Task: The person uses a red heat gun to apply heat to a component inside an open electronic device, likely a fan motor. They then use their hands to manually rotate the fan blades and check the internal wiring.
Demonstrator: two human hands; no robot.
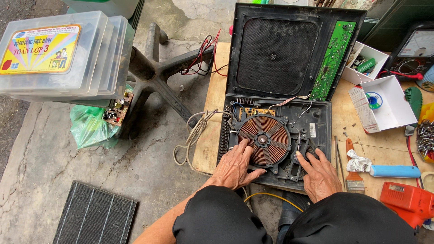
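Copper coil (264,140) sits in the opened cooktop base (275,135) on the counter (212,90); left hand (235,166) lies flat on it, right hand (320,174) (grip loose, holding nothing) fingers the fan (300,156) corner.

Under the left hand (235,168) lies a copper-brown induction coil (264,139) ringed with fine concentric lines and black spokes in a black cooker base (316,118), while beyond the right hand (320,175) stand a green circuit board (333,58), a light-blue-handled tool (394,171) and an orange power tool (408,202).
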